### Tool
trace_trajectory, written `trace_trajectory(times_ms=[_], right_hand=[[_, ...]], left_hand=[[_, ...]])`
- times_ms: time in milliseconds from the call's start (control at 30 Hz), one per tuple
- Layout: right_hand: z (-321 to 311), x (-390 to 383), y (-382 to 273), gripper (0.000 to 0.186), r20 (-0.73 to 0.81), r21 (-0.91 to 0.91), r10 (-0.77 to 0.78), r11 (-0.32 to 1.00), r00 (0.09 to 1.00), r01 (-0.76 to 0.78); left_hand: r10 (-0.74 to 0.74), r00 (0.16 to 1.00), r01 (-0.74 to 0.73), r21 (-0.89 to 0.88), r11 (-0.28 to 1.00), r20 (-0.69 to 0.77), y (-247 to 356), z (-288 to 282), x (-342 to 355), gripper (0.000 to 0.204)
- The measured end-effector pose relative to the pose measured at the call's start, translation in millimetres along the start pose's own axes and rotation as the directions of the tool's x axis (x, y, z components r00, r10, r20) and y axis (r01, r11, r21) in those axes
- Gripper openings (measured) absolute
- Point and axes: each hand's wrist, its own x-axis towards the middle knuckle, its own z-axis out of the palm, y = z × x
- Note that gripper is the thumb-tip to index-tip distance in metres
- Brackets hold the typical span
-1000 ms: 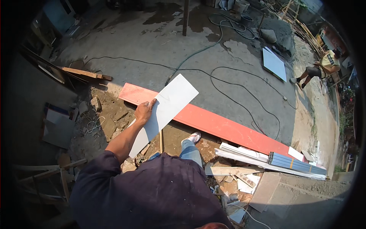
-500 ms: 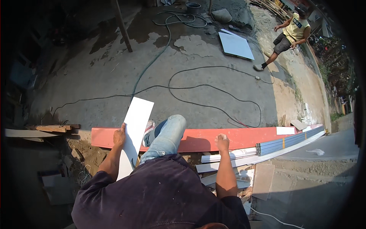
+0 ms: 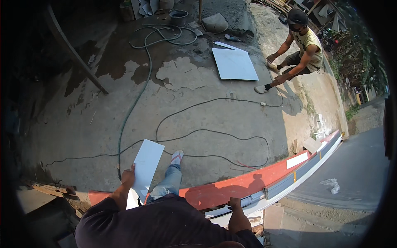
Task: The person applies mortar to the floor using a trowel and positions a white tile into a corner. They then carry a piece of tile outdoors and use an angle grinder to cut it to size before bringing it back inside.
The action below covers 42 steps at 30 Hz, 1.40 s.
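Note:
My left hand (image 3: 127, 177) grips the long edge of a white rectangular board (image 3: 146, 166) carried low beside my leg. My right hand (image 3: 234, 203) is curled closed at my other side, above a long red plank (image 3: 219, 190) with grey strips and white strips along it; I cannot make out whether it holds anything. My foot (image 3: 177, 157) in a pink-strapped sandal is out on the concrete floor (image 3: 206, 120), past the red plank and near a black cable (image 3: 194, 131).
A person (image 3: 306, 45) in a yellow top and black cap crouches at right beside a square white panel (image 3: 235, 64). A green hose (image 3: 142, 93), a bucket (image 3: 178, 17) and a leaning post (image 3: 76, 53) lie ahead. Wood scraps (image 3: 51, 189) edge the left.
I have stepped forward over the red plank with the white board still in my left hand. The person at right has bent lower, arms reaching down toward the panel. The view has turned.

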Motion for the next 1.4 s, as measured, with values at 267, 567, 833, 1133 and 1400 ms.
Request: trace_trajectory(times_ms=[267,567,833,1133,1400], right_hand=[[-205,66,-68,0.025,0.210,0.964,0.367,-0.234,0.906,-0.128],[-292,172,-44,0.023,0.316,0.940,0.235,-0.209,0.919,-0.270],[-345,311,57,0.016,0.008,0.344,-0.135,0.931,0.991,0.124],[-646,489,176,0.015,0.141,0.989,0.286,-0.072,0.948,-0.126],[-785,643,152,0.019,-0.147,0.936,0.130,0.339,0.980,0.096]], left_hand=[[-0.064,0.998,0.064,0.078,0.995,0.006,198,-85,42,0.082],[-0.036,0.999,0.038,0.062,0.997,-0.026,295,-84,115,0.082],[-0.092,0.994,0.090,-0.025,0.996,-0.062,380,-73,168,0.083],[-0.347,0.921,0.257,-0.395,0.882,-0.175,555,-86,181,0.092],[-0.346,0.923,0.299,-0.255,0.920,-0.169,634,-80,286,0.089]])
